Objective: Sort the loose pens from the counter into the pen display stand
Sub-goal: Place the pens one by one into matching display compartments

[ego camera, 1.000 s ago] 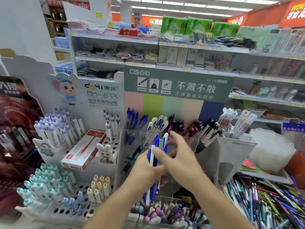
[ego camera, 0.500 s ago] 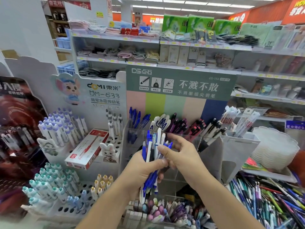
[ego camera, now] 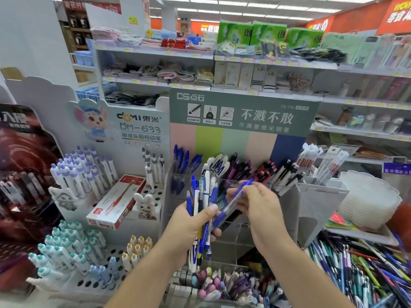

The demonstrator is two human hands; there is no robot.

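Observation:
My left hand (ego camera: 189, 225) grips an upright bundle of blue and white pens (ego camera: 201, 196) in front of the pen display stand (ego camera: 242, 112). My right hand (ego camera: 260, 207) pinches one blue clear-barrelled pen (ego camera: 231, 205), held slanted with its cap up to the right, its lower end still beside the bundle. The stand's clear compartments (ego camera: 284, 187) behind my hands hold blue, white, purple, red-black and black pens. A heap of loose pens (ego camera: 364, 270) lies at the lower right.
A white peg stand (ego camera: 89, 283) with purple, teal and yellow capped pens sits at the left, with a red and white pen box (ego camera: 115, 203) on it. A clear tray of small items (ego camera: 222, 285) lies below my hands. White plates (ego camera: 369, 201) stack at right.
My right hand has drawn one blue pen out of the bundle and tilted it to the right. My left hand with the bundle has stayed in much the same place.

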